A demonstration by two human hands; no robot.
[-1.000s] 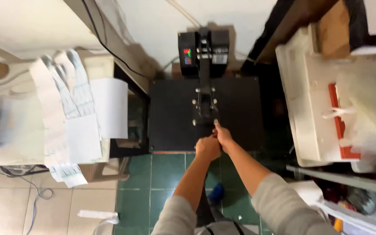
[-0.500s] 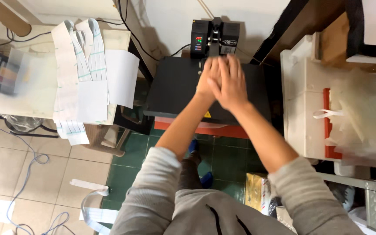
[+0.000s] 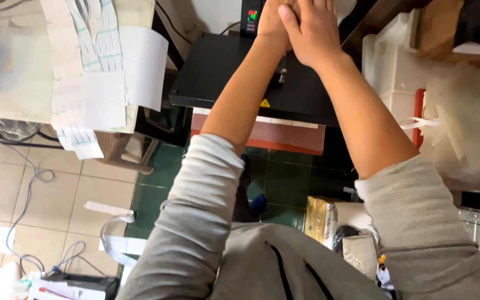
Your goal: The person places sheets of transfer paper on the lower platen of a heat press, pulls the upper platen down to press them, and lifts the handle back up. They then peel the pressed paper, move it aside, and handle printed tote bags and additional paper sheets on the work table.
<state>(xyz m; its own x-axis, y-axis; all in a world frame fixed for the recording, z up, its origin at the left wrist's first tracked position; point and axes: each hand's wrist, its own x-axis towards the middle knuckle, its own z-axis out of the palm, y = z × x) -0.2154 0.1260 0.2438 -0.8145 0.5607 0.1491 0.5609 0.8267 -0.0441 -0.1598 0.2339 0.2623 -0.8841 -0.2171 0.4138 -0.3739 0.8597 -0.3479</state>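
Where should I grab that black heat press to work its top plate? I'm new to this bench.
Judging by the hands, grip the handle at the back centre of the heat press, coming from the front. The left hand and right hand overlap there, beside the display box. The handle itself is hidden.

Both hands get chopped by the top edge around 12 o'clock: left hand (image 3: 273,22) sits mostly behind the right hand (image 3: 309,30), so whatever they're gripping is hidden. Fingers run out of frame. The heat press (image 3: 223,78) has its handle covered. The plastic bags (image 3: 468,122) at 3 o'clock are blurry, contents unreadable.
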